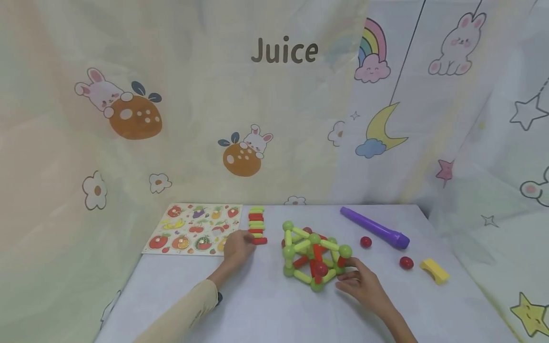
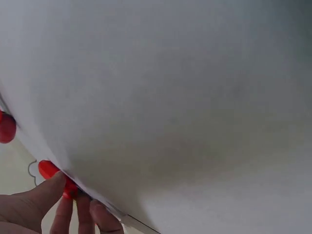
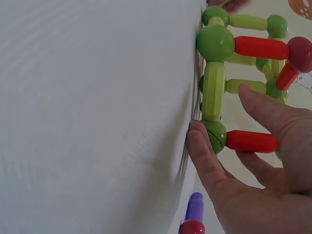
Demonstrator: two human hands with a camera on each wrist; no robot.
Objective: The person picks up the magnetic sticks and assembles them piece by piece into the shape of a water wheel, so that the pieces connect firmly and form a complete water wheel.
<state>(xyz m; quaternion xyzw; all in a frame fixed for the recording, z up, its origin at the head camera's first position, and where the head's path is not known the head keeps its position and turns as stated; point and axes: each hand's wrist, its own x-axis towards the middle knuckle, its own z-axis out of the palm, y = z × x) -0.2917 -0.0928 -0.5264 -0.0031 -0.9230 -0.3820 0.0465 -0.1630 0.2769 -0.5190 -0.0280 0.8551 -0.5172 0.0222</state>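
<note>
My left hand (image 1: pixel 238 247) is at the near end of a row of short red and yellow-green rods. Between its thumb and fingers it pinches a red rod (image 2: pixel 53 171), seen in the left wrist view. Right of the row stands a frame of magnetic rods and balls (image 1: pixel 302 246), with green and red balls at its joints. My right hand (image 1: pixel 362 286) is at the frame's right corner. In the right wrist view its rather straight fingers touch a low green ball (image 3: pixel 217 136) beside a red rod (image 3: pixel 252 141), with the thumb spread apart.
A fruit picture board (image 1: pixel 193 228) lies at the left, partly under my left hand. To the right lie a purple toy microphone (image 1: pixel 373 227), one red ball (image 1: pixel 366 242), another red ball (image 1: pixel 406 262) and a yellow arched block (image 1: pixel 435 271). Printed cloth hangs behind the table.
</note>
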